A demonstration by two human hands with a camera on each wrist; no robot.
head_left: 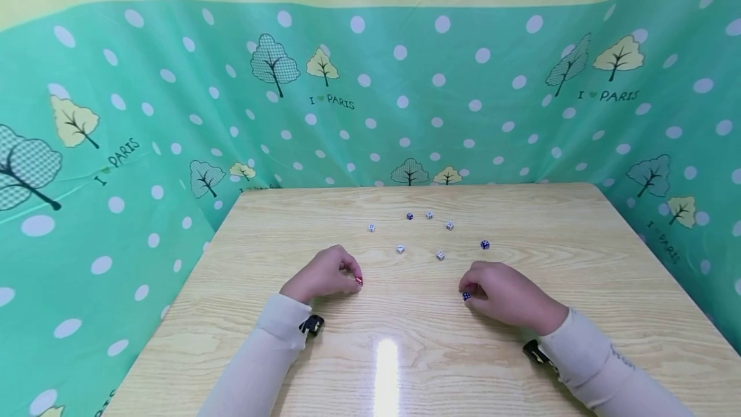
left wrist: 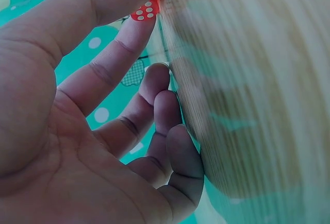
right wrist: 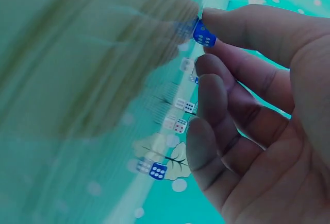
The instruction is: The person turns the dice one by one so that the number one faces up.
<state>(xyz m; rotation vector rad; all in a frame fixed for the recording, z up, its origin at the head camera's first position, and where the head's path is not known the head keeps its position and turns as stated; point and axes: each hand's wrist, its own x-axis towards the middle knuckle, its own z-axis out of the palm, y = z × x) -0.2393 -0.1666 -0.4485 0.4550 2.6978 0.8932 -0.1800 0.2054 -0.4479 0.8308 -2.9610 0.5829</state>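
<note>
Low over the tabletop on the left, my left hand (head_left: 330,273) pinches a red die (head_left: 359,280) between thumb and index finger. The left wrist view shows the red die (left wrist: 146,10) with white pips, right at the wood surface, the other fingers curled loosely below. On the right, my right hand (head_left: 506,291) pinches a blue die (head_left: 466,296) with thumb and index finger. Seen from the right wrist, that blue die (right wrist: 204,33) touches the table at one edge and has white pips. Beyond the hands lie several white dice, the nearest a white die (head_left: 440,255).
One blue die (head_left: 485,244) lies right of the white ones, and another blue die (head_left: 410,216) sits toward the back. A white die (head_left: 372,228) is farthest left. The wooden table (head_left: 278,224) meets a green dotted curtain (head_left: 399,101) at its back and sides.
</note>
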